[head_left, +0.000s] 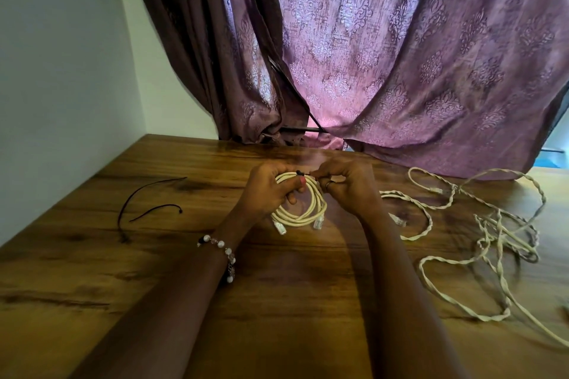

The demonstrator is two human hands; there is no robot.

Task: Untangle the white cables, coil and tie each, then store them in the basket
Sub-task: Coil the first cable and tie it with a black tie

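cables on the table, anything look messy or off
Yes: to the right, the loose white cables lie twisted round each other in a sprawling tangle on the table. The coiled cable in both hands looks neat. Two black ties lie loose at left. No basket is in view.

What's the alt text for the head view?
Two hands hold a coiled white cable above a wooden table: the left hand grips the coil, the right hand pinches a thin black tie at its top. Tangled white cables lie right, loose black ties left.
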